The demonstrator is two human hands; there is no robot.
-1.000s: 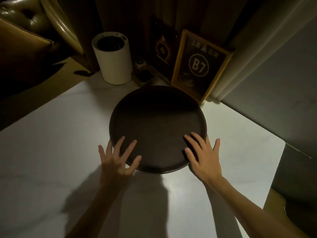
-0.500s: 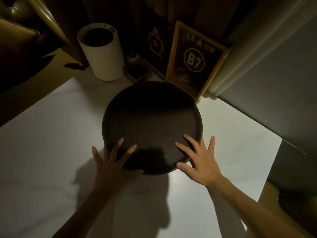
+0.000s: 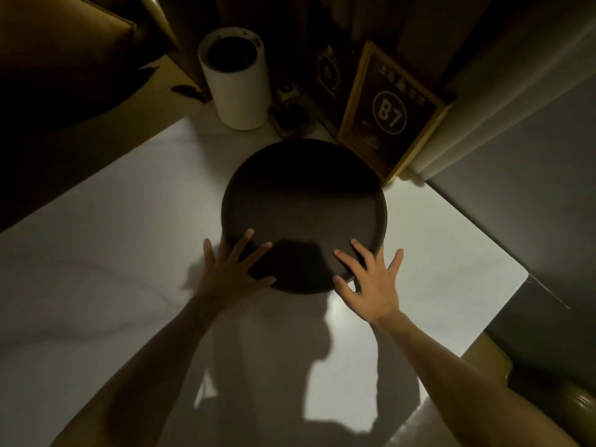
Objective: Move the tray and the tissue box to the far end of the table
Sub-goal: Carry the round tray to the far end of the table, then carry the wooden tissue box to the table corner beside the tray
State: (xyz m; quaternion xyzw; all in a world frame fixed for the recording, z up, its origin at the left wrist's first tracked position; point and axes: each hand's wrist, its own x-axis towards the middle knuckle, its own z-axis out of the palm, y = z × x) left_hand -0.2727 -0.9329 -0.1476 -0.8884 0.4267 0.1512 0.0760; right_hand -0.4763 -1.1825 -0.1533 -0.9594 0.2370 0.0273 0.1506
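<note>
A round dark tray (image 3: 303, 195) lies flat on the white table (image 3: 96, 253), its far rim close to the things at the table's back end. My left hand (image 3: 232, 269) rests flat on the tray's near left rim with its fingers spread. On the near right rim lies my right hand (image 3: 371, 282), also with spread fingers, gripping nothing. A white cylindrical container (image 3: 238, 88) with a dark open top stands at the far end, left of the tray. I cannot tell whether it holds tissues.
A framed dark sign marked B7 (image 3: 390, 111) leans at the back right, almost touching the tray. A small dark dish (image 3: 290, 116) sits between the sign and the cylinder. The table's right edge (image 3: 503, 304) drops off beside a grey wall. A padded seat (image 3: 64, 43) is at the far left.
Both hands have slid back from over the tray's surface to its near rim. The tray stays close to the sign and the dish. My view has shifted slightly.
</note>
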